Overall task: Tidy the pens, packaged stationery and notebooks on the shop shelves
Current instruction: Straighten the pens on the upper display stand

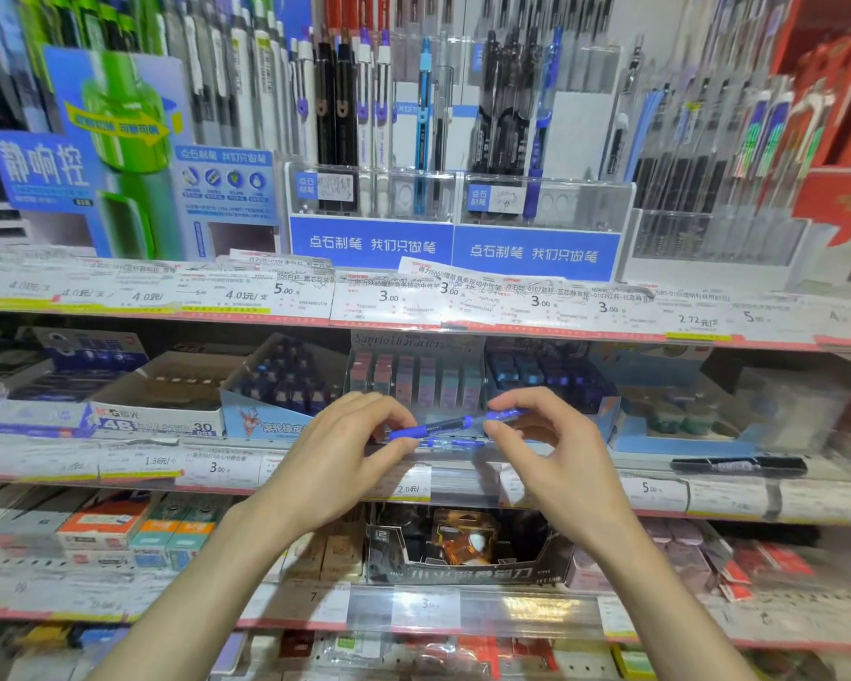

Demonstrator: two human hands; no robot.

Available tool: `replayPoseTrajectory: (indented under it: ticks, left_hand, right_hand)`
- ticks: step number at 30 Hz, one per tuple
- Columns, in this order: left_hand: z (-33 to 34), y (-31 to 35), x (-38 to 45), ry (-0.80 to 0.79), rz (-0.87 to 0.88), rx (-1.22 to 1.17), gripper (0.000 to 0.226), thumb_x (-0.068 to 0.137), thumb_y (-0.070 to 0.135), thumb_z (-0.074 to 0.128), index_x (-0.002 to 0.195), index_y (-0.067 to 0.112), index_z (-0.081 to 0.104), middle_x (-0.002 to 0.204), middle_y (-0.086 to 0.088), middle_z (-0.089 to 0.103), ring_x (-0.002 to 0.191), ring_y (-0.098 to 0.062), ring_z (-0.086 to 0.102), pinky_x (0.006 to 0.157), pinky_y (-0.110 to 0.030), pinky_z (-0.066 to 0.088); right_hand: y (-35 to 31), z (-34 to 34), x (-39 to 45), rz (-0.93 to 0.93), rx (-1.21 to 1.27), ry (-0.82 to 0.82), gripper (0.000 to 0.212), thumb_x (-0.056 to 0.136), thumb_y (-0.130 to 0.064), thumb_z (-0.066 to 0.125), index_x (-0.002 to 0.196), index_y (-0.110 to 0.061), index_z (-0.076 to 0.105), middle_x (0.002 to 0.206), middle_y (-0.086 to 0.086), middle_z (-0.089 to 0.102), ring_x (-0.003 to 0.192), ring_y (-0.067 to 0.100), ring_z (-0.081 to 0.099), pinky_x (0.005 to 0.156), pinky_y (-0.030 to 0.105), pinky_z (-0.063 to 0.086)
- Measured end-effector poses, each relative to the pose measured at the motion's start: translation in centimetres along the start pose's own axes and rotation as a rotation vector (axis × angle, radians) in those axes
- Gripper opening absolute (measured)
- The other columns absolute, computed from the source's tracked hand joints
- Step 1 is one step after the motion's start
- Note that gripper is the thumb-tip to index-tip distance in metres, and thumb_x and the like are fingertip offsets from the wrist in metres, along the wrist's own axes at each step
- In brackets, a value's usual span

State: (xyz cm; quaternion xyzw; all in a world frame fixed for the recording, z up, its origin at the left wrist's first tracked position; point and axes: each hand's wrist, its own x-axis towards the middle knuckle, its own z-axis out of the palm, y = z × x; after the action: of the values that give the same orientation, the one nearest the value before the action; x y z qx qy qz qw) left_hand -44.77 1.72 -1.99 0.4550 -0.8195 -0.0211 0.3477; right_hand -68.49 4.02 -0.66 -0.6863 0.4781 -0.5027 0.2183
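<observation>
A blue pen (450, 424) lies level between my two hands, in front of the second shelf's edge. My left hand (337, 454) pinches its left end and my right hand (556, 449) pinches its right end. Another blue pen (455, 442) seems to lie on the shelf lip just below it. Above, clear pen racks (369, 194) with blue signs hold upright black, white and blue pens (337, 100). A black marker (738, 465) lies flat on the shelf lip to the right.
The second shelf holds open display boxes: a pastel eraser box (416, 380), a box of dark blue items (286, 385) and a white carton (168, 395). Price tag strips (389, 297) line each shelf edge. Lower shelves carry boxed stationery (104, 525) and a dark display box (463, 548).
</observation>
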Motion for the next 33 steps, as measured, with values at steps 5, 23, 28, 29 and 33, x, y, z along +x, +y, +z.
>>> replayPoseTrajectory:
  ticks: [5,23,28,29,33]
  left_hand:
    - [-2.1,1.6,0.2,0.093,0.13,0.053,0.011,0.094,0.042,0.06,0.098,0.033,0.065,0.088,0.023,0.056,0.086,-0.003,0.05,0.074,-0.026,0.044]
    - [-8.7,8.9,8.0,0.37,0.355,0.194,0.019,0.093,0.038,0.062,0.098,0.022,0.069,0.084,0.013,0.062,0.078,-0.012,0.057,0.071,-0.038,0.05]
    - [-8.4,9.9,11.0,0.407,0.291,0.099,0.017,0.091,0.041,0.063,0.094,0.025,0.068,0.082,0.015,0.064,0.074,-0.006,0.06,0.071,-0.038,0.052]
    - [-8.4,10.0,11.6,0.409,0.284,0.095,0.019,0.091,0.042,0.062,0.094,0.025,0.068,0.082,0.015,0.064,0.073,-0.006,0.06,0.07,-0.038,0.052]
    - [-8.2,10.4,13.4,0.428,0.287,0.11,0.018,0.091,0.04,0.064,0.097,0.023,0.069,0.087,0.014,0.065,0.079,-0.011,0.06,0.074,-0.039,0.052]
  right_hand:
    - [-2.0,-2.4,-0.7,-0.073,-0.072,0.004,0.014,0.089,-0.024,0.072,0.093,-0.036,0.068,0.094,-0.021,0.069,0.087,0.003,0.066,0.074,0.014,0.051]
    - [-10.0,-10.0,5.1,-0.209,0.253,0.129,0.018,0.087,-0.009,0.074,0.102,-0.018,0.074,0.091,0.006,0.074,0.079,0.019,0.074,0.069,0.031,0.062]
    - [-11.3,-9.5,8.5,-0.189,0.513,0.249,0.031,0.087,-0.005,0.073,0.117,-0.012,0.066,0.088,0.008,0.065,0.083,0.017,0.073,0.072,0.032,0.062]
    - [-11.5,-9.4,9.2,-0.186,0.552,0.26,0.03,0.089,-0.005,0.072,0.117,-0.01,0.065,0.087,0.01,0.065,0.083,0.018,0.073,0.072,0.032,0.061]
    - [-12.3,-9.1,11.6,-0.205,0.575,0.286,0.025,0.092,-0.007,0.069,0.116,-0.007,0.063,0.094,0.017,0.068,0.085,0.023,0.073,0.072,0.031,0.06]
